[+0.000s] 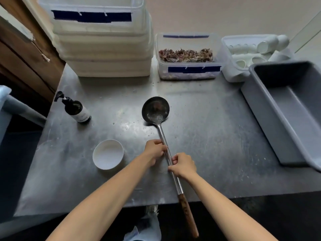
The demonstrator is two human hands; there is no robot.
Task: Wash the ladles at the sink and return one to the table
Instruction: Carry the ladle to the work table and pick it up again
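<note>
A long steel ladle (155,110) lies on the grey metal table (208,136), its dark wet bowl pointing away from me and its wooden handle end sticking out past the near table edge. My left hand (155,150) grips the metal shaft from the left, a little below the bowl. My right hand (183,165) holds the same shaft just behind it, from the right. Only this one ladle is in view, and no sink shows.
A white bowl (108,154) sits left of my hands and a dark pump bottle (76,109) stands further left. Stacked white tubs (104,40), a clear box of dried bits (187,56) and a tub of white cups (250,53) line the back. A grey bin (286,108) stands right.
</note>
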